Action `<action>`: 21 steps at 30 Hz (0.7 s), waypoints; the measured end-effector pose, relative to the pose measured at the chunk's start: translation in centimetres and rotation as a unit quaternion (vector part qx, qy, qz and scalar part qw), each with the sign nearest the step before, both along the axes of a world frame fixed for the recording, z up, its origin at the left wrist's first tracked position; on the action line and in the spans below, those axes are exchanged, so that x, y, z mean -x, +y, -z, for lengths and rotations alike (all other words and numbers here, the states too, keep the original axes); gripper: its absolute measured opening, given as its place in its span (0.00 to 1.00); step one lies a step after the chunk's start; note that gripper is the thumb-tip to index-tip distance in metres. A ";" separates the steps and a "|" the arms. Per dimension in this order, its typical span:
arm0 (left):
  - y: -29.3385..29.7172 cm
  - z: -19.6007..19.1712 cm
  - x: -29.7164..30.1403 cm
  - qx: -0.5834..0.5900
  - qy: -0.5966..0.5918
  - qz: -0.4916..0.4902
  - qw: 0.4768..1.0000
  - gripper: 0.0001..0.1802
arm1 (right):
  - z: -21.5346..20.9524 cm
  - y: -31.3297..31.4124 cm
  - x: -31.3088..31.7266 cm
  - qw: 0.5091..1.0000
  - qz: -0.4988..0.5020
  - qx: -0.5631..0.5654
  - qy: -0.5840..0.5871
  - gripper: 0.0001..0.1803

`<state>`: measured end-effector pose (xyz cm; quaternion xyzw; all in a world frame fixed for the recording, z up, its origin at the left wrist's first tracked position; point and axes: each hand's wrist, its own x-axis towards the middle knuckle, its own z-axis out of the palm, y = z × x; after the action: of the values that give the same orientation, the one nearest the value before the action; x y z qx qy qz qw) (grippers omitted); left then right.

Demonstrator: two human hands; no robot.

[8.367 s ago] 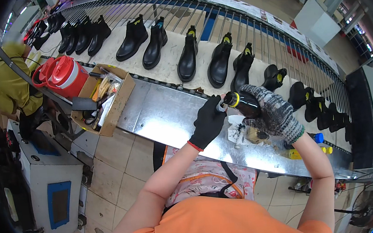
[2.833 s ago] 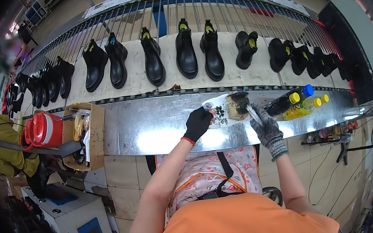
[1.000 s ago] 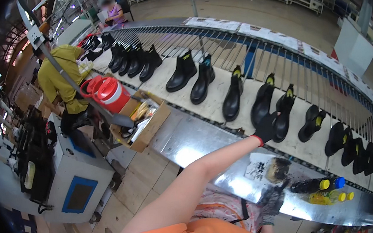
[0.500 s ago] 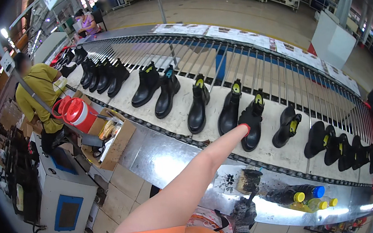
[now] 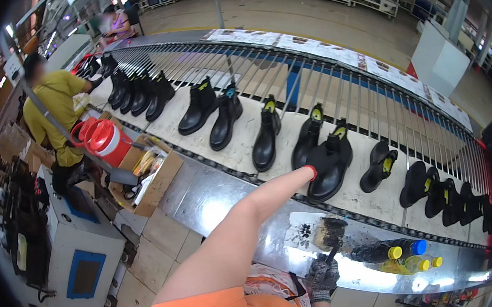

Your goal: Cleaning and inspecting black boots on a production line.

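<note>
My left hand (image 5: 322,160), in a black glove with a red cuff, is closed around a black ankle boot (image 5: 332,185) with a yellow-green lining. The boot leans, its toe toward me and to the left; whether its sole is off the white belt (image 5: 235,165) cannot be seen. Just left of it, partly covered, stands another black boot (image 5: 304,138). My right hand (image 5: 323,274), in a stained grey glove, is closed on the dark handle of a blackened, wide-headed tool like a brush (image 5: 330,233). The tool's head is over the metal ledge (image 5: 238,223).
More black boots (image 5: 225,119) stand or lie along the belt, with metal rods (image 5: 335,93) behind. Bottles with yellow and blue caps (image 5: 409,248) lie right of my right hand. At left are a carton (image 5: 157,190), a red-and-white jug (image 5: 108,145) and a co-worker (image 5: 54,101).
My left hand has drawn the held boot slightly left and toward me, tilting it. My right hand holds nearly the same place. The co-worker at left has stretched an arm toward the belt.
</note>
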<state>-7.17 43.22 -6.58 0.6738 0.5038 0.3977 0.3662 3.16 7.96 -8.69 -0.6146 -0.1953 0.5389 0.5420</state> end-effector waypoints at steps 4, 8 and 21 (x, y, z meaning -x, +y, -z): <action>-7.9 -5.2 4.5 -0.095 -0.101 -0.018 0.990 0.35 | 0.7 -0.2 -0.2 1.000 0.014 -0.018 -0.004 0.10; -15.5 -7.5 12.6 -0.013 -0.064 -0.005 0.998 0.32 | 2.1 -0.1 -0.4 0.996 0.006 -0.082 -0.023 0.08; -28.3 -5.7 20.8 0.099 0.060 -0.202 0.972 0.31 | 0.7 -3.4 -1.8 0.896 -0.134 -0.022 -0.424 0.10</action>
<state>-27.99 14.97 -0.84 0.5408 0.6877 0.3705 0.3120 4.96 4.59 -9.38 -0.7407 -0.4987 0.2906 0.3438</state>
